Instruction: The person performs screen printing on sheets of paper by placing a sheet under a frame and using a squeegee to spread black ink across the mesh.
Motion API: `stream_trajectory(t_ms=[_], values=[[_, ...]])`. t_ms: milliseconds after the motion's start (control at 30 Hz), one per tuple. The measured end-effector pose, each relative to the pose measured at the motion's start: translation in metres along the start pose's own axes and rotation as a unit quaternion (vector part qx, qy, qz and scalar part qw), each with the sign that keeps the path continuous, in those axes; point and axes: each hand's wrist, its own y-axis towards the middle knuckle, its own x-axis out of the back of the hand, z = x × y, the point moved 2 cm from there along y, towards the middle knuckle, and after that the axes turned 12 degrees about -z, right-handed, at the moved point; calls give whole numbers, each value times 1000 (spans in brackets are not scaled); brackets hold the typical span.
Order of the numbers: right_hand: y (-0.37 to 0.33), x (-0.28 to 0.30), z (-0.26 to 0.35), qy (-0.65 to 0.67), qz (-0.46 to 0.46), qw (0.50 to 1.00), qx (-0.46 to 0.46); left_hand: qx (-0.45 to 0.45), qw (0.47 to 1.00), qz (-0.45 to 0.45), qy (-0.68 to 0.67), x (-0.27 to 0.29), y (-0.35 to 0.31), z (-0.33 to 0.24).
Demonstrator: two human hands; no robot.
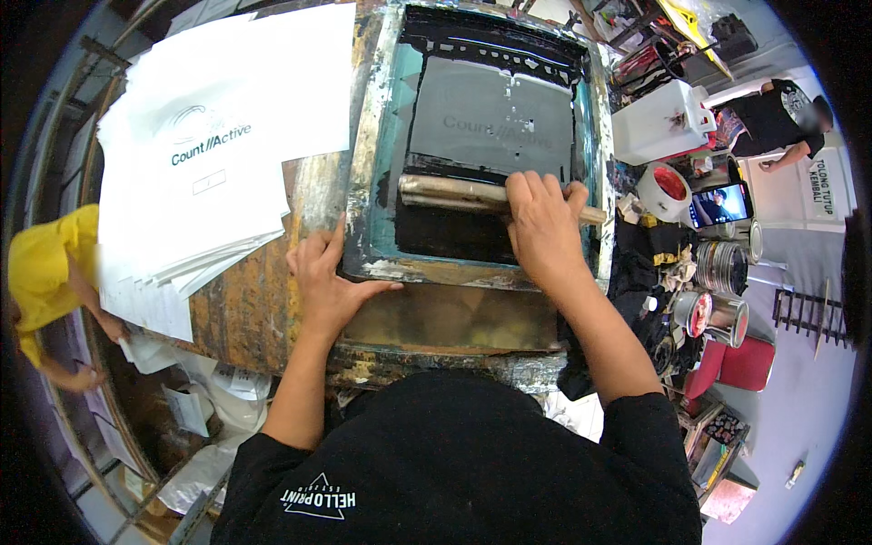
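My right hand (pixel 548 227) is closed around the wooden-handled squeegee (pixel 451 193), which lies crosswise on the screen printing frame (pixel 366 154). Black ink (pixel 454 238) covers the mesh on the near side of the squeegee and rims the far edge. Beyond the squeegee a grey sheet-like area (pixel 490 113) shows through the mesh, with faint lettering. At the frame's near left corner rests my left hand (pixel 322 282), thumb stretched along the near edge and fingers spread against the left side. What lies under the frame is mostly hidden.
A stack of printed white paper (pixel 227 118) covers the worn table (pixel 245 300) on the left. To the right crowd a white jug (pixel 663 123), a tub of red ink (pixel 670 184), a phone (pixel 718 206) and several cans. A person in yellow (pixel 54 272) stands left; another in black (pixel 767 123), far right.
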Motion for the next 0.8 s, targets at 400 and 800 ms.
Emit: stream_trajectory(t_ms=[400, 800], values=[[-6, 41, -4, 29, -30, 999, 24, -10, 999, -46, -14, 6, 0, -3], [22, 137, 1, -53, -261, 964, -10, 3, 845, -219, -487, 40, 78, -64]])
